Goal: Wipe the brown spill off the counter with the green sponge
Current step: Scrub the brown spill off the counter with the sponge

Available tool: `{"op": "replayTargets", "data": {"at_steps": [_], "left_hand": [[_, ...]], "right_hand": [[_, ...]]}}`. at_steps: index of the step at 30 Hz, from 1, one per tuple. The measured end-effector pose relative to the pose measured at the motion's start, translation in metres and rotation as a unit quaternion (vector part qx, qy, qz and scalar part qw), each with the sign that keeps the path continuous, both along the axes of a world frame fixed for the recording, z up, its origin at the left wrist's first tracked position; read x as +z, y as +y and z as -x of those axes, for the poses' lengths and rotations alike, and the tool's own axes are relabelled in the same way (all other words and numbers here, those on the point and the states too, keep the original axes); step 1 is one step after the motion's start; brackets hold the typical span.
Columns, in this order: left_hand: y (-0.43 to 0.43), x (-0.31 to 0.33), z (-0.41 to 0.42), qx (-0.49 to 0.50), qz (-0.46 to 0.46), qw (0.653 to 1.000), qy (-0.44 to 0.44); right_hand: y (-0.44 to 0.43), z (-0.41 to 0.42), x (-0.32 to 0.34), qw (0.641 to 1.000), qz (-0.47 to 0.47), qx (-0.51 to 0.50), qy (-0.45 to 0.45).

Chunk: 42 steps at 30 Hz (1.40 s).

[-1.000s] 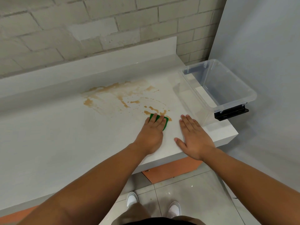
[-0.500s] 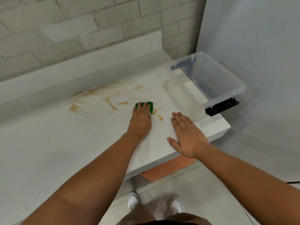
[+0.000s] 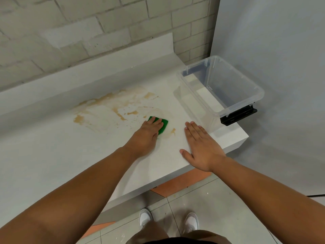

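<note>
On the pale counter (image 3: 52, 155), toward its front right corner, the left hand (image 3: 147, 132) lies flat on the green sponge (image 3: 163, 124). Its fingers are stretched out and close together, pressing the sponge down rather than curling round it, so only the sponge's far and right edges show past them. The brown spill (image 3: 105, 103) spreads behind and to the left of the sponge in smears, streaks and small drops, reaching almost to the raised back edge of the counter. One short brown streak (image 3: 173, 131) lies just right of the sponge, between it and the right hand (image 3: 200, 147). That hand rests palm down on bare counter near the front edge, fingers straight, thumb spread, holding nothing. A clear plastic bin (image 3: 246, 101) stands at the counter's right end, with a black clip (image 3: 237, 117) on its near end. Behind runs a grey brick wall (image 3: 88, 32); below, two white shoes (image 3: 146, 217) stand on floor tiles (image 3: 219, 199).
</note>
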<state>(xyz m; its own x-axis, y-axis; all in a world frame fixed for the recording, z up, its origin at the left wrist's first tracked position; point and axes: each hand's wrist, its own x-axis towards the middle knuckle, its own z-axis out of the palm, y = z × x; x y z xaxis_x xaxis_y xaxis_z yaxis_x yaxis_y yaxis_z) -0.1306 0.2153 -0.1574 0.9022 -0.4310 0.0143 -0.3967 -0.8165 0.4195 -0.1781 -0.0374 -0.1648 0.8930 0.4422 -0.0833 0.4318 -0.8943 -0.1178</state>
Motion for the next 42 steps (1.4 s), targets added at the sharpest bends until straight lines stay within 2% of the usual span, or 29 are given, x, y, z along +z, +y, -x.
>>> {"op": "replayTargets", "data": {"at_steps": [3,6,11,14,18,21,23,25,28,31,33,38,40,42], "left_hand": [[-0.039,0.003,-0.012,0.059,-0.019,0.998,0.013],[-0.061,0.000,0.007,0.000,-0.007,1.000,-0.001],[-0.015,-0.007,0.036,-0.089,0.005,0.996,-0.032],[-0.009,-0.003,0.022,-0.037,-0.016,0.999,-0.020],[-0.053,-0.001,0.014,0.049,-0.034,0.998,-0.018],[-0.054,-0.004,0.037,-0.026,-0.008,1.000,-0.013],[-0.032,-0.008,0.054,-0.087,0.008,0.996,-0.014],[-0.004,-0.009,0.059,-0.108,0.003,0.994,-0.010],[0.012,-0.004,0.045,-0.063,-0.015,0.998,-0.013],[-0.019,-0.001,0.026,0.027,-0.041,0.999,-0.008],[-0.043,0.000,0.027,0.041,-0.040,0.998,-0.006],[-0.024,-0.002,0.061,-0.099,0.006,0.995,0.000],[-0.001,-0.001,0.061,-0.116,0.003,0.993,0.002],[0.011,-0.001,0.049,-0.091,-0.011,0.996,0.000]], "right_hand": [[0.001,0.001,0.000,1.000,-0.006,-0.002,0.000],[0.001,0.001,0.000,1.000,-0.021,-0.001,0.001],[-0.001,0.000,0.001,1.000,-0.022,0.001,0.013],[0.000,0.000,0.000,1.000,-0.016,0.000,0.009],[0.000,0.000,-0.002,1.000,-0.022,-0.001,0.002],[0.000,-0.001,-0.002,1.000,-0.024,0.001,0.007],[-0.001,-0.001,-0.002,1.000,-0.023,0.001,0.008],[-0.001,-0.001,-0.001,1.000,-0.020,0.001,0.008],[-0.001,-0.001,-0.001,1.000,-0.017,0.000,0.003],[0.000,-0.001,-0.001,1.000,-0.015,-0.002,0.004],[0.000,-0.001,-0.001,1.000,-0.016,-0.002,0.003],[-0.001,-0.001,-0.001,1.000,-0.030,0.001,0.008],[-0.002,0.000,-0.001,0.999,-0.031,0.002,0.008],[-0.003,0.000,0.000,1.000,-0.028,0.002,0.008]]}}
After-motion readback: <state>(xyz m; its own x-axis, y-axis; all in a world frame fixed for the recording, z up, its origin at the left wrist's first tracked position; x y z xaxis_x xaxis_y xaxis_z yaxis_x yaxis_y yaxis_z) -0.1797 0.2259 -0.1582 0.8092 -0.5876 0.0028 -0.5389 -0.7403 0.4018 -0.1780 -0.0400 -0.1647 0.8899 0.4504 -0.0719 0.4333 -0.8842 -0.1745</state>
